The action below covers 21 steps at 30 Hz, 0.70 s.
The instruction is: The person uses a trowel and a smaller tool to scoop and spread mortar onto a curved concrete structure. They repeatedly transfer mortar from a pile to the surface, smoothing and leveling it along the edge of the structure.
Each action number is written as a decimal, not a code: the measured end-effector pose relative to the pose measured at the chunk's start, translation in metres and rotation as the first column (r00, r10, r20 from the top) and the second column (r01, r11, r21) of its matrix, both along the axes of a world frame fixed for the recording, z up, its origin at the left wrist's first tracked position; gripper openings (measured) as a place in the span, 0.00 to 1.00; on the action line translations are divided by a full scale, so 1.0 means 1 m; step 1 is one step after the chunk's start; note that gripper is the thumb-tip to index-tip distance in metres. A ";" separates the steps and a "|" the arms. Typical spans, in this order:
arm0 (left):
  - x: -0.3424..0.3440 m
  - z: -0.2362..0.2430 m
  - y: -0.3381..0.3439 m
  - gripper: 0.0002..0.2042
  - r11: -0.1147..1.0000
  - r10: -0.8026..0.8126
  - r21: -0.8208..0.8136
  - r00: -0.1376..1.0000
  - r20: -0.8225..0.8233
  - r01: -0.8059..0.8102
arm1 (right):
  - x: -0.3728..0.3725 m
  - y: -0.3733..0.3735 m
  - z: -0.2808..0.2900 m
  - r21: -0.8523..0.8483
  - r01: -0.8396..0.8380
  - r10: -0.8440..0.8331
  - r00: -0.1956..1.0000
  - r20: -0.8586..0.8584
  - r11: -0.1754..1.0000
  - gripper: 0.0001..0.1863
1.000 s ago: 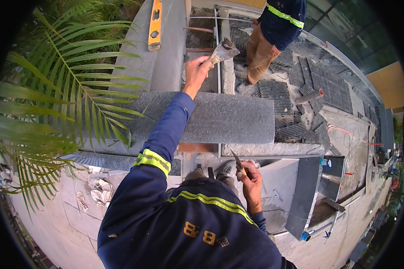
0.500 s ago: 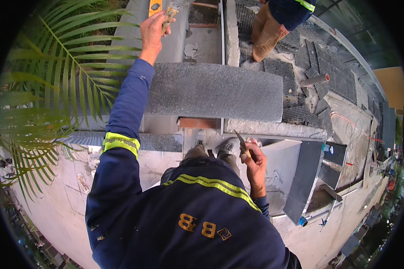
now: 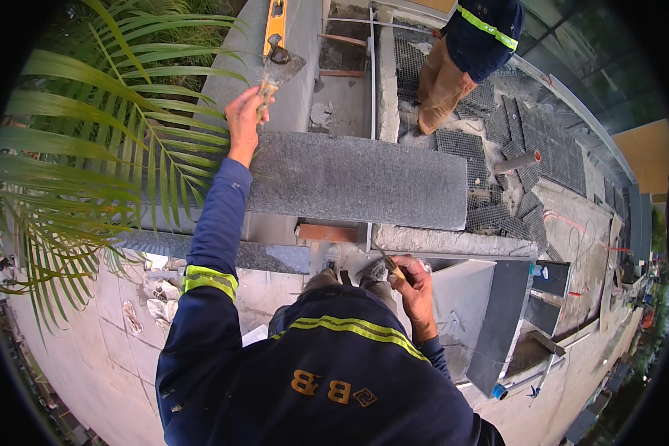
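My left hand [image 3: 243, 119] grips the handle of a wide scraper [image 3: 284, 68], which has a dark lump on its blade and is raised over a pale ledge [image 3: 223, 82], near an orange spirit level [image 3: 275, 22]. My right hand [image 3: 415, 291], low in front of my body, is closed on a small pointed trowel [image 3: 392, 268], its narrow blade angled up and leftward. A long grey granite slab [image 3: 349, 182] lies crosswise between my two hands.
Palm fronds [image 3: 119, 126] fill the left. Another person [image 3: 476, 37] stands upper right among grey mesh-backed tiles [image 3: 461, 156], near a pipe stub [image 3: 520, 160]. Dark panels [image 3: 498, 320] lie lower right; crumpled white debris [image 3: 163, 297] is lower left, and my feet [image 3: 331, 256] are below the slab.
Compared with one second ago, my left hand and scraper have moved left. Since half a second ago the scraper blade has swung into view. The right hand's trowel tilts further left.
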State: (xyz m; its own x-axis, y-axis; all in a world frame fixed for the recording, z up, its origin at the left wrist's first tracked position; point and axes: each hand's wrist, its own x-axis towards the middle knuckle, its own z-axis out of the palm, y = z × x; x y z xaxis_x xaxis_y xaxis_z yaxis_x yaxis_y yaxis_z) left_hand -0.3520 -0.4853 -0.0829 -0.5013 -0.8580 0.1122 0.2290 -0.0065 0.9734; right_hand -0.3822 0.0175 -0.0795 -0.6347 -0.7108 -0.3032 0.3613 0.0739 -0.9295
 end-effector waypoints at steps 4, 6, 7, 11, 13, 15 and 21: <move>-0.002 -0.005 0.002 0.18 1.000 0.006 0.010 1.000 -0.014 -0.006 | -0.002 -0.001 0.002 0.020 -0.007 0.007 1.000 -0.006 1.000 0.17; -0.002 -0.006 0.001 0.18 1.000 0.015 0.015 1.000 -0.018 -0.015 | -0.001 -0.006 0.003 0.027 0.023 -0.021 0.998 -0.063 0.999 0.18; -0.002 -0.006 0.001 0.18 1.000 0.024 0.017 1.000 -0.018 -0.023 | -0.001 -0.009 0.004 0.029 0.038 -0.035 0.995 -0.090 0.999 0.18; -0.001 -0.004 0.001 0.18 1.000 0.024 -0.001 1.000 0.015 -0.024 | 0.001 -0.012 0.005 0.021 0.053 -0.051 0.995 -0.088 0.998 0.18; -0.001 -0.003 0.001 0.18 1.000 0.016 -0.012 0.999 0.029 -0.016 | 0.000 -0.014 0.005 0.012 0.060 -0.059 0.994 -0.089 0.998 0.18; -0.002 -0.003 0.002 0.18 1.000 0.015 -0.013 0.999 0.038 -0.015 | -0.001 -0.014 0.005 0.011 0.060 -0.059 0.993 -0.106 0.998 0.18; -0.001 -0.007 0.000 0.18 0.999 0.039 0.012 0.999 0.020 -0.039 | -0.003 -0.017 0.007 0.026 0.054 -0.051 0.994 -0.101 0.998 0.18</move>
State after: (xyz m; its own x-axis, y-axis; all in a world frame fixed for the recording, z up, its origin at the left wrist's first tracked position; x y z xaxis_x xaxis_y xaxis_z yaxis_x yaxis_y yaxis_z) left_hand -0.3534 -0.4857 -0.0902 -0.4693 -0.8783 0.0919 0.2103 -0.0101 0.9776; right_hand -0.3855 0.0001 -0.0721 -0.6991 -0.6676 -0.2561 0.2708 0.0842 -0.9589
